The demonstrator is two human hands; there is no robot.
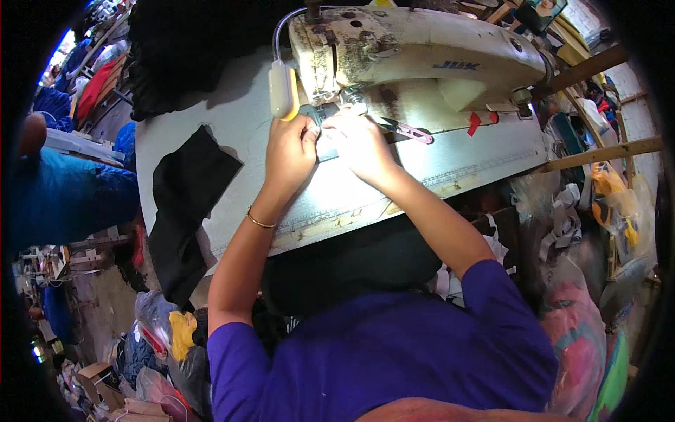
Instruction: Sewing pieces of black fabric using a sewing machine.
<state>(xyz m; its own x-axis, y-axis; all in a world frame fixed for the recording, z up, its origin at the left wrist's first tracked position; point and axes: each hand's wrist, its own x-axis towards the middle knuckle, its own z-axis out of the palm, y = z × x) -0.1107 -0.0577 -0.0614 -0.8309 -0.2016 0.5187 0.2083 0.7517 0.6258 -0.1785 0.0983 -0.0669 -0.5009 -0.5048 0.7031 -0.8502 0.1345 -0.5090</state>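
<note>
My left hand (291,150) rests by the needle area of an industrial sewing machine (422,50), thumb and fingers drawn together. Facing it, my right hand (364,145) reaches beneath the machine's head, washed out by the lamp's glare. Both sets of fingertips nearly meet at the presser foot, over a dark grey plate (328,154). Whether either hand pinches something small is hidden by the fingers and glare. Thread snips with a pink handle (415,133) lie just right of my right hand. A black fabric piece (184,184) lies left of my left hand, hanging over the table's front edge.
A small lamp (283,92) on a bent metal neck hangs above my left hand. Black cloth (179,53) is heaped at the table's back left. Red scraps (474,124) lie beside the machine's bed. Another person's blue-clothed limb (74,192) is at the left.
</note>
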